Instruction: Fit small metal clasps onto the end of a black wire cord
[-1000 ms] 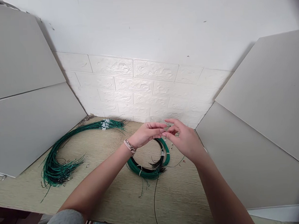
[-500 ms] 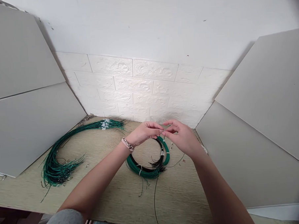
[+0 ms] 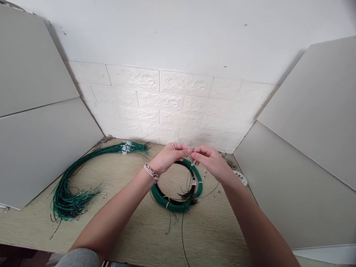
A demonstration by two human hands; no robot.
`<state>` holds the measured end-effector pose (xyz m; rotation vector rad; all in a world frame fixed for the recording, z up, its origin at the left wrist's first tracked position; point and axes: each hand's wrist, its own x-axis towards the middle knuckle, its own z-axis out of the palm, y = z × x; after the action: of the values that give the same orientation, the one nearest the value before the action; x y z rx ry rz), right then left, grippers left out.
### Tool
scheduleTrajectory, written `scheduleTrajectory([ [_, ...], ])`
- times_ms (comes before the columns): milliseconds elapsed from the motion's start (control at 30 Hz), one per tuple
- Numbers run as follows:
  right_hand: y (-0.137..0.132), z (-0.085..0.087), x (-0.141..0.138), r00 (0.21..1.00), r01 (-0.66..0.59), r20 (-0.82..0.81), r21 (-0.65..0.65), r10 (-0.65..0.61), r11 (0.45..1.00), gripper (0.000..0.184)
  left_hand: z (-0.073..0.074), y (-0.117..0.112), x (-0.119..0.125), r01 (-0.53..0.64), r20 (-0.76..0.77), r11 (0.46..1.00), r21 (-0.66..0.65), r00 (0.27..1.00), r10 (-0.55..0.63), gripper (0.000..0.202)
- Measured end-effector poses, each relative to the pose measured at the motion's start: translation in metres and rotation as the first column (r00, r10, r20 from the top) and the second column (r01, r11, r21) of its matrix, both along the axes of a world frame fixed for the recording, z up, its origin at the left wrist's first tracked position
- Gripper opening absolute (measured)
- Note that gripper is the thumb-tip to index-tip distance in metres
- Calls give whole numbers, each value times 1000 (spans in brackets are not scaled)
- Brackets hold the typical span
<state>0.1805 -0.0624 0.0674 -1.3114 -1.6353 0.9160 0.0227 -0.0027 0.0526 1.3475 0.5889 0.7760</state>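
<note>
My left hand (image 3: 168,156) and my right hand (image 3: 211,160) meet fingertip to fingertip above the wooden table (image 3: 135,230). Both are closed in a pinch on something tiny and thin that I cannot make out. A bracelet (image 3: 151,173) circles my left wrist. Directly beneath the hands lies a coil of green and black wire (image 3: 177,198). One thin dark strand (image 3: 183,239) runs from the coil down to the table's front edge.
A long bundle of green wires (image 3: 68,185) with white tags curves across the table's left side. Small metal bits (image 3: 230,162) and a white strip (image 3: 240,178) lie at the right. Grey panels (image 3: 34,147) flank both sides; a white brick-pattern wall (image 3: 171,110) stands behind.
My right hand's fingers have closed from spread into a pinch, and both hands have drawn together until the fingertips touch.
</note>
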Motion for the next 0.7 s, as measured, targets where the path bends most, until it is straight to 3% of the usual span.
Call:
scheduleTrajectory([
  [167,5,-6,-2,995,-14,-103,-24,12,1000,25,1,-3,1,-28,48,999,-40,998,30,25],
  [433,11,-16,-5,968,-17,-248,24,22,1000,31,3,-5,1,62,132,989,-132,990,-45,25],
  [567,9,-14,-3,986,-83,-151,-54,74,995,29,5,-2,-2,2,162,988,-156,987,24,24],
  [700,7,-16,-4,979,-205,-28,-180,203,962,30,8,1,-6,-78,173,982,-169,979,108,22],
])
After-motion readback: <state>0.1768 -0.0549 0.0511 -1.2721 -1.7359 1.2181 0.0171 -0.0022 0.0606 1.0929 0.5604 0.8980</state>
